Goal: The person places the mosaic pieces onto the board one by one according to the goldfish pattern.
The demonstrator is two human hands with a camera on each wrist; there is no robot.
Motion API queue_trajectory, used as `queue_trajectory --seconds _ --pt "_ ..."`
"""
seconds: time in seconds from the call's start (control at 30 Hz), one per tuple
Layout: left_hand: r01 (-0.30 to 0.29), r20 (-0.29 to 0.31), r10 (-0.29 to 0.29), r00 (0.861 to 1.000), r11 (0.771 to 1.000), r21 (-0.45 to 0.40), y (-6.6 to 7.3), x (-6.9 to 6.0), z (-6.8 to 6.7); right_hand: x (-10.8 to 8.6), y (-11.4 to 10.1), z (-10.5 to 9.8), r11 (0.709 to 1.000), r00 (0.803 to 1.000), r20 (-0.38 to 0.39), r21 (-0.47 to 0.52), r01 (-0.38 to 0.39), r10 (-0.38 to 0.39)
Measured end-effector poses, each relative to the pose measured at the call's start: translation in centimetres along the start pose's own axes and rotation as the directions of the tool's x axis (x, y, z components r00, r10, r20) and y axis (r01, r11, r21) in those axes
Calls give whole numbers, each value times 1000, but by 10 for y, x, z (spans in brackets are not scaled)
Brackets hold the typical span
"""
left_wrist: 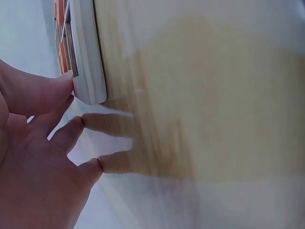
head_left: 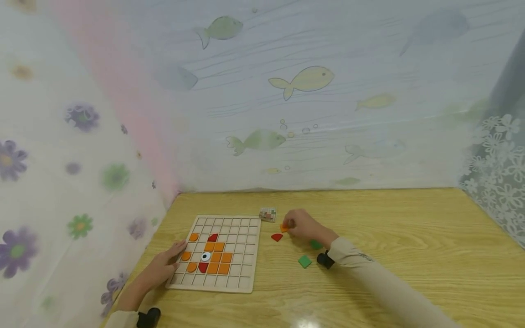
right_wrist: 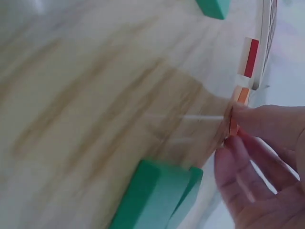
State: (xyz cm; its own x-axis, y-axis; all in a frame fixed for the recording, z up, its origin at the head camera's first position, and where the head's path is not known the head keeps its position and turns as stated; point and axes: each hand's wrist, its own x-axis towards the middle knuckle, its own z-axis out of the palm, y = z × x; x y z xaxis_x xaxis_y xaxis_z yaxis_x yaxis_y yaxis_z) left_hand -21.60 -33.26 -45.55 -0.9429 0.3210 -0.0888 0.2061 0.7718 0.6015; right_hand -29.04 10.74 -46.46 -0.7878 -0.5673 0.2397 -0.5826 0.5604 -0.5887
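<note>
A pale wooden grid board [head_left: 242,280] lies on the table's left half. It bears orange squares [head_left: 216,257], orange discs [head_left: 193,237], red quarter-round pieces [head_left: 213,238] and an eye disc [head_left: 206,256]. My left hand [head_left: 157,269] rests at the board's left edge, its thumb on the rim and other fingertips touching the table, as the left wrist view shows. Right of the board, my right hand [head_left: 305,225] pinches an orange tile [right_wrist: 242,95] by its edge, low at the tabletop; fingers partly hide its shape. Beside it lies a loose red quarter-round piece [head_left: 276,237].
A green square [head_left: 305,261] and another green piece [head_left: 316,244] lie near the right wrist, the second partly under the forearm. Behind the board's right corner is a small patterned card [head_left: 268,214]. Fish-printed cloth [head_left: 348,150] closes off the table's back edge.
</note>
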Motion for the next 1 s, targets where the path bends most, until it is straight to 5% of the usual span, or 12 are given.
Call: queue_trajectory --seconds 0.27,0.57,1.0 --pt "5 8 -5 1000 1000 1 -2 1 0 4 2 5 1000 999 -30 11 28 -28" --pt "-4 -3 4 1000 1000 6 0 0 1 3 -2 3 999 999 -10 37 -38 38" --pt "11 -3 -11 1000 1000 2 -2 2 2 6 -28 3 995 1000 18 101 -21 19"
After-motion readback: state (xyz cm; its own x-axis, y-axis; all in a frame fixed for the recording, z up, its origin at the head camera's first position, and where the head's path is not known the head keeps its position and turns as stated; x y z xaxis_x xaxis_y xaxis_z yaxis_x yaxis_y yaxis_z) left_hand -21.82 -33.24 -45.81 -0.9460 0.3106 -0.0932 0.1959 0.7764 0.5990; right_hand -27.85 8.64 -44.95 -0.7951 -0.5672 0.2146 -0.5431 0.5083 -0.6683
